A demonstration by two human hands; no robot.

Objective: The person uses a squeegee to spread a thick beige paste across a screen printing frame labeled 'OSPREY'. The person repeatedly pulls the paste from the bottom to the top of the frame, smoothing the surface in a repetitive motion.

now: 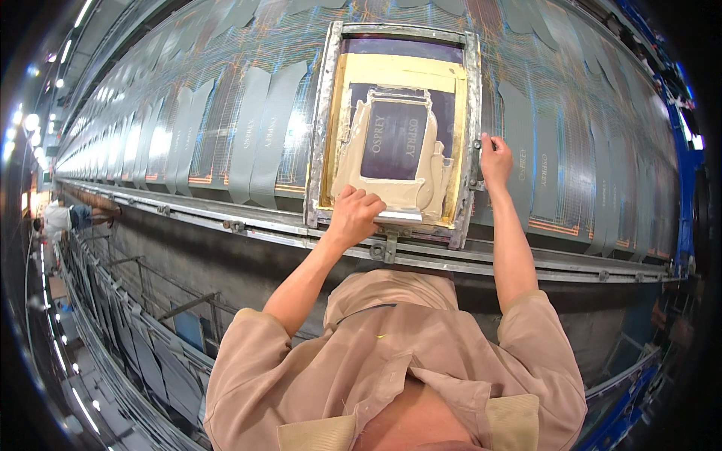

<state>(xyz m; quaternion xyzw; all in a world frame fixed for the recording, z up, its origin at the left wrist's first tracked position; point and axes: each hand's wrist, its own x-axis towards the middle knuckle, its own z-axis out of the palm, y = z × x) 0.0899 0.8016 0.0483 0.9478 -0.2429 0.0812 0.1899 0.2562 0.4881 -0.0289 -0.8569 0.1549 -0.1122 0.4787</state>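
Squeegee (400, 216) in left grip (356, 215)

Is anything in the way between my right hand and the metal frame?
Nothing visible: the right hand is at the right side of the metal frame. The left hand holds the pale bar, away from there.

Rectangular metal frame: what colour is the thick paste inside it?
The thick paste is beige; head view.

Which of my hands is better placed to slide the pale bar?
Probably your left hand: it appears to grip the left end of the pale bar, while your right hand is at the right side of the metal frame.
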